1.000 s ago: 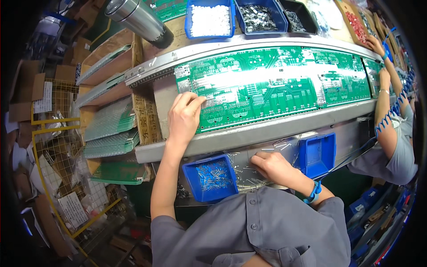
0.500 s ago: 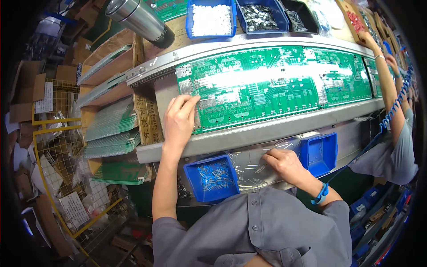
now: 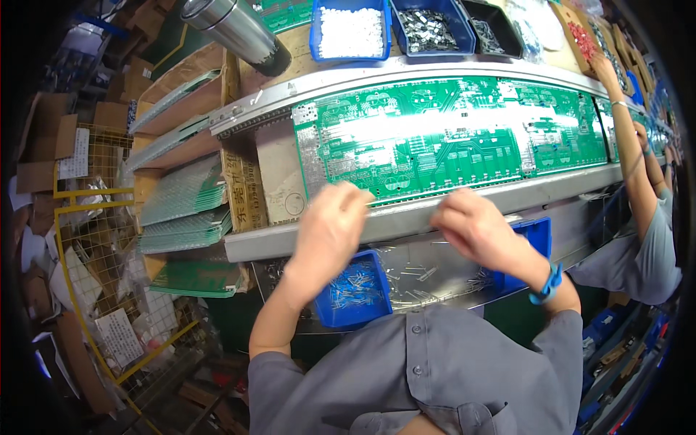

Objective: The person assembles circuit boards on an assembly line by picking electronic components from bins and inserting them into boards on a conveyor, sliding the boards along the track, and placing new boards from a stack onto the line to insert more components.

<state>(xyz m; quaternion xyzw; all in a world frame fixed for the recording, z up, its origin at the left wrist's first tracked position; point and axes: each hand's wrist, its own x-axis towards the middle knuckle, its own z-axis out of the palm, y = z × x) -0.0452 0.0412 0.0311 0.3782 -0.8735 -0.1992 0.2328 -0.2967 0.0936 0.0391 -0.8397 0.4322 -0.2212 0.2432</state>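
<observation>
A long green circuit board (image 3: 449,156) lies on the metal rail track. My left hand (image 3: 333,228), somewhat blurred, is over the near rail by the board's lower left corner, its fingers curled together. My right hand (image 3: 475,226) hovers above the near rail farther right, thumb and fingers pinched. Whatever either hand holds is too small or hidden to make out. Below my left hand stands a blue bin (image 3: 355,290) of small blue-bodied parts with wire leads. Loose leaded parts (image 3: 420,274) lie on the metal tray between the hands. Partly behind my right wrist is another blue bin (image 3: 535,235).
Beyond the far rail stand a steel tumbler (image 3: 243,36), a bin of white parts (image 3: 351,32), a bin of dark parts (image 3: 433,29) and a black bin (image 3: 493,32). Boards fill a cardboard rack (image 3: 243,185) at left. A co-worker's arm (image 3: 629,138) reaches over the track at right.
My left hand has left the board's left end and moved right and nearer. My right hand has risen from the loose parts to the near rail.
</observation>
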